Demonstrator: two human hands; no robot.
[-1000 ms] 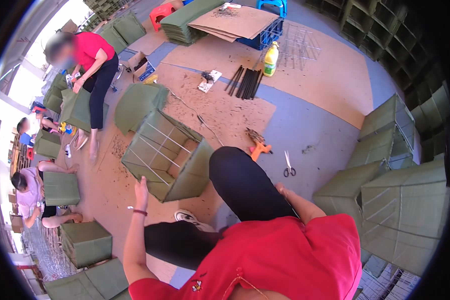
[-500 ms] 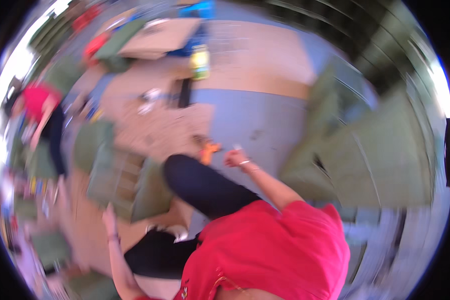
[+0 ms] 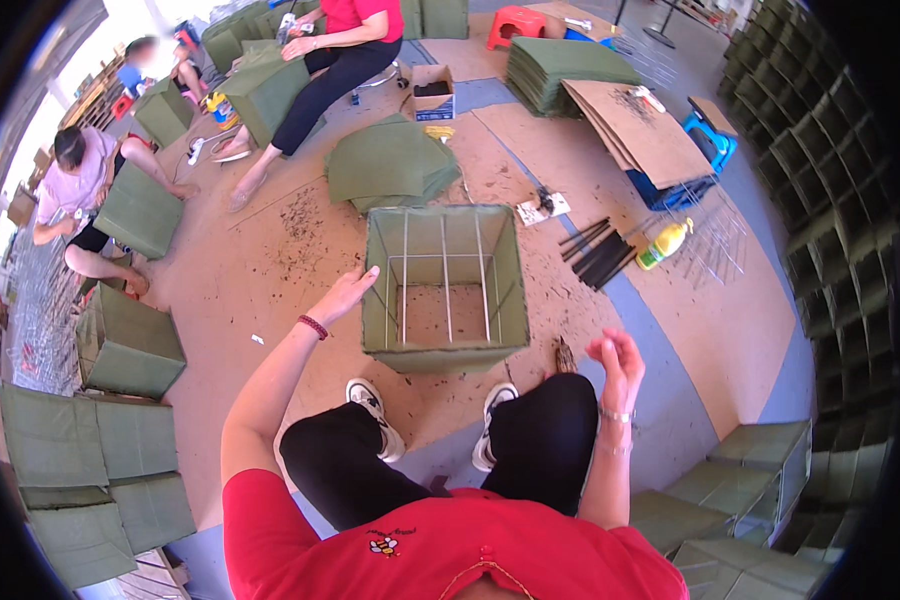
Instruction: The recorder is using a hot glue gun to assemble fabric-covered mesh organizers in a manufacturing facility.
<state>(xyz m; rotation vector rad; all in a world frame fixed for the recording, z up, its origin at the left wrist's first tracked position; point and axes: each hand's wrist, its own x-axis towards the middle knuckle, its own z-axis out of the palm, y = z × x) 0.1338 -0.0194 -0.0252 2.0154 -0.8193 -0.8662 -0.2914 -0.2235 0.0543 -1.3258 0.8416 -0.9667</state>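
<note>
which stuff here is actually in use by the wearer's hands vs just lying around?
In hand:
- open green fabric box on a wire frame, left hand at its left rim
- right hand, raised and empty, over the knee

Lying about:
- bundle of dark rods
- yellow bottle with green cap
- stack of flat green fabric pieces
- brown cardboard sheets
- small open cardboard carton

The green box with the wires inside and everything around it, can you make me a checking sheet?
Surface: brown cardboard sheets on the floor, speckled with dark scraps.
Job's things: open green fabric box with a metal wire frame, upright, in front of the feet.
Clutter: yellow bottle, black rods, stack of flat green fabric pieces.
Hands: left hand at the box's left rim; right hand raised, empty.
Cables: nothing seen.
Surroundings: other seated people, stacked green boxes.
</note>
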